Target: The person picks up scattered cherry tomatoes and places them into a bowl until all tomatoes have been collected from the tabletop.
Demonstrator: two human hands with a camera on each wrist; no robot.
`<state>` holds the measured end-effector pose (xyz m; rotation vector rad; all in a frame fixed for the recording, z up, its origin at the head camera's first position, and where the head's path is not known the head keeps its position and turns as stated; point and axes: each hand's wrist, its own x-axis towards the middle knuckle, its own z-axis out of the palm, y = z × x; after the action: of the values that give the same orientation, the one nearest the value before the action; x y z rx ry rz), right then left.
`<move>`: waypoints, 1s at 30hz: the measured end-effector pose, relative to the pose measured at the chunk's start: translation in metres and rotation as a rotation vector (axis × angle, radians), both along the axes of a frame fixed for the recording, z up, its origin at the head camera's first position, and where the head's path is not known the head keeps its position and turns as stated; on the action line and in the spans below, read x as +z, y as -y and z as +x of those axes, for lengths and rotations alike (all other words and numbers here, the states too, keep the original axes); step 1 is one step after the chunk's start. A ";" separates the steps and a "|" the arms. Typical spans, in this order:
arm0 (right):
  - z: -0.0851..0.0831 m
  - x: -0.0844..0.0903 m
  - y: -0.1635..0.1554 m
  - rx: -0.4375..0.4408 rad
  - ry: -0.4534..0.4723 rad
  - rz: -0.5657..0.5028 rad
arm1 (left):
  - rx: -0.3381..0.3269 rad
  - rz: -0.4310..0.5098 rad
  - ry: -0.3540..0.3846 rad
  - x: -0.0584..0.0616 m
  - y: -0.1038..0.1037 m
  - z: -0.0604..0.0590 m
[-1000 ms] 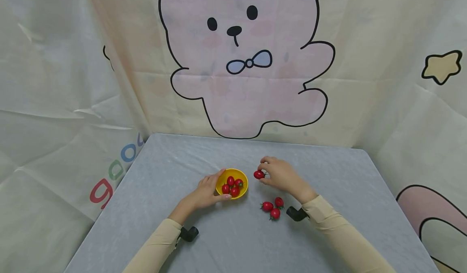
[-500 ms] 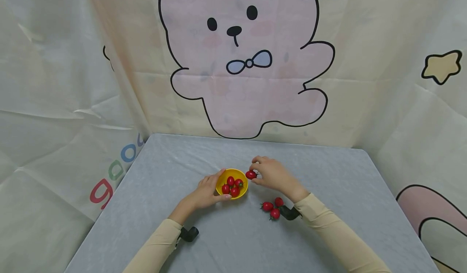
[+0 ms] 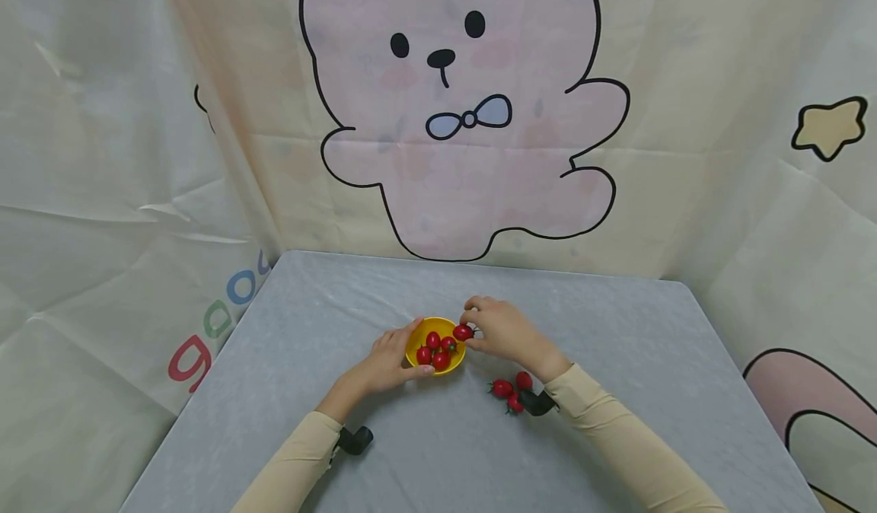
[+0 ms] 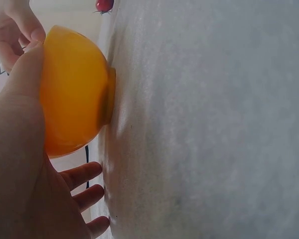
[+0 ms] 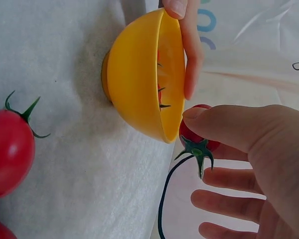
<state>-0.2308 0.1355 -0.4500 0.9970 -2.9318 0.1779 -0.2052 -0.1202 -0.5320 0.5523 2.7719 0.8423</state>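
A yellow bowl (image 3: 438, 324) with several cherry tomatoes (image 3: 433, 340) in it stands upright on the table. My left hand (image 3: 389, 361) holds the bowl from its left side, thumb and index finger at the rim; in the left wrist view the other fingers spread beside the bowl (image 4: 74, 89). With thumb and fingers, my right hand (image 3: 510, 334) pinches another cherry tomato (image 3: 462, 332) right at the bowl's right rim. The right wrist view shows that tomato (image 5: 188, 133) with its green stem end facing the camera.
Three loose cherry tomatoes (image 3: 502, 388) lie on the grey cloth-covered table (image 3: 411, 460), below the right wrist. A black wrist camera (image 3: 537, 403) partly covers one of them. Printed curtains (image 3: 719, 193) surround the table's back and sides.
My right hand has moved left with the pinched cherry tomato, from beside the bowl to its right rim. The left hand and the bowl have stayed in place.
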 end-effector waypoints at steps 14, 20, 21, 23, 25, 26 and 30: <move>0.002 -0.005 0.006 0.037 0.037 -0.011 | -0.014 -0.008 -0.012 -0.001 0.001 -0.001; 0.004 -0.006 0.008 0.053 0.011 0.000 | -0.012 -0.012 -0.016 -0.002 0.001 -0.001; 0.004 -0.006 0.009 0.054 0.006 0.003 | -0.012 -0.012 -0.016 -0.002 0.001 -0.001; 0.004 -0.007 0.009 0.058 -0.003 0.006 | -0.010 -0.013 -0.014 -0.001 0.001 -0.001; 0.003 -0.008 0.010 0.061 -0.009 0.006 | -0.009 -0.014 -0.010 -0.001 0.001 -0.001; 0.003 -0.009 0.010 0.064 -0.013 0.005 | -0.008 -0.013 -0.009 -0.001 0.001 -0.001; 0.003 -0.012 0.011 0.073 -0.028 0.006 | -0.010 -0.007 -0.007 0.000 0.001 -0.001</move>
<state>-0.2280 0.1249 -0.4617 1.0983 -2.8748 0.1570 -0.2065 -0.1211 -0.5317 0.5677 2.7751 0.8292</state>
